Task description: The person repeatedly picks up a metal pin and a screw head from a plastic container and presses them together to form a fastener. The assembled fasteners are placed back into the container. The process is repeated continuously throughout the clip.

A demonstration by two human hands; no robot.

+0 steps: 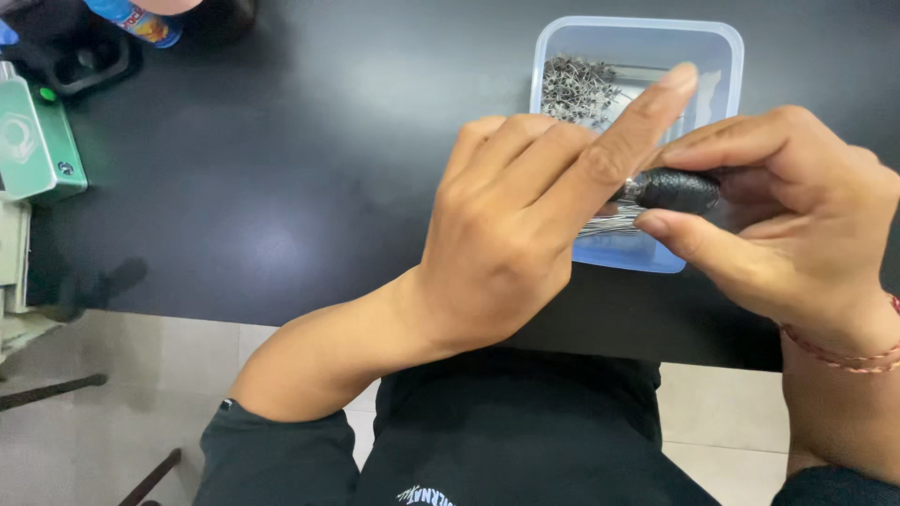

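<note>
Pinching a black bobbin (677, 189) between thumb and forefinger, the right hand (787, 220) is closed on it. The left hand (525, 220) meets it, index finger straight, other fingers curled; its grip is hidden. A clear tub (637, 37) lies just beyond both hands.

Clear plastic container (722, 42), rectangular with rounded corners, sat just beyond the fingers, partly hidden behind them. Far left of the fingers, at the table's top edge: cylindrical blue package (139, 21) bearing an orange-yellow label (148, 25).

Black oval piece (677, 190) lies level above clear tub (637, 37).
</note>
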